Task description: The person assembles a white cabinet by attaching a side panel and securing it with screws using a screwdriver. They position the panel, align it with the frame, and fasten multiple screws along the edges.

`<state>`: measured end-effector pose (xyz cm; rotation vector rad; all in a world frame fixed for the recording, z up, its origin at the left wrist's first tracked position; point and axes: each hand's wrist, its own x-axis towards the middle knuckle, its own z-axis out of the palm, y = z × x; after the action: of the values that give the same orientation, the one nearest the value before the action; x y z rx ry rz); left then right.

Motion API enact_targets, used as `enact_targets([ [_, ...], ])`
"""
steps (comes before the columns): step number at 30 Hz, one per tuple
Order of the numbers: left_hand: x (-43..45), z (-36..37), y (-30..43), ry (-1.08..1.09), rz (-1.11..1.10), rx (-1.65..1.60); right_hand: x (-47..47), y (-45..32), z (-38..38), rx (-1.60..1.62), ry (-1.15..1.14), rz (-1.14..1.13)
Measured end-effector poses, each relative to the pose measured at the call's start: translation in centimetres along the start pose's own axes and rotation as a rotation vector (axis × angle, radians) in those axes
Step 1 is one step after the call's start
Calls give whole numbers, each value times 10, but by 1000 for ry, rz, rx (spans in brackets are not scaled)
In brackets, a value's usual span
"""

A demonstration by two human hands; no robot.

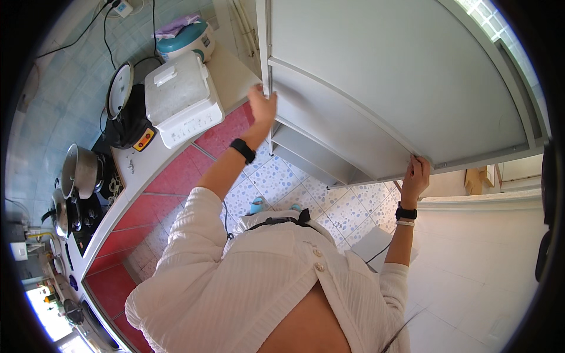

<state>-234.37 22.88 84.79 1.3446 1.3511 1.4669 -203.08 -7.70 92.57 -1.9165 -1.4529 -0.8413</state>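
A tall pale-grey shelving unit (388, 70) with a metal frame stands before me. Its broad top panel fills the upper right, and lower shelves (304, 152) show beneath. My left hand (263, 106), slightly blurred, grips the unit's left upright post (264, 48), its thumb and fingers on either side. At the right side, the fingers of my right hand (416, 174) are closed on the frame's edge near a front corner; the fingertips are partly hidden. I wear a black band on each wrist.
Along the left runs a counter (174, 152) with red cabinet doors (176, 172). It bears a white lidded appliance (183, 97), a black open-lidded cooker (128, 119), a rice cooker (187, 42) and pots (79, 170) by a gas hob. A grey board-like thing (373, 247) lies on the tiled floor (282, 176).
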Motion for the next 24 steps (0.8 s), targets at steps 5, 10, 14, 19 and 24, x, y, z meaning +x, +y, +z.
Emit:
enact_targets([
  [5,57,-8,-36,-155,260,282,-2,2,9,32,76,-16],
  [10,73,-8,-14,-238,317,339,-10,-4,8,27,33,34],
  [14,66,-10,-3,-259,335,376,-21,-19,12,139,47,190],
  [19,59,-7,0,-178,354,580,-28,-18,22,231,73,365],
  [24,60,-7,2,-192,369,551,-29,-11,25,279,55,414],
])
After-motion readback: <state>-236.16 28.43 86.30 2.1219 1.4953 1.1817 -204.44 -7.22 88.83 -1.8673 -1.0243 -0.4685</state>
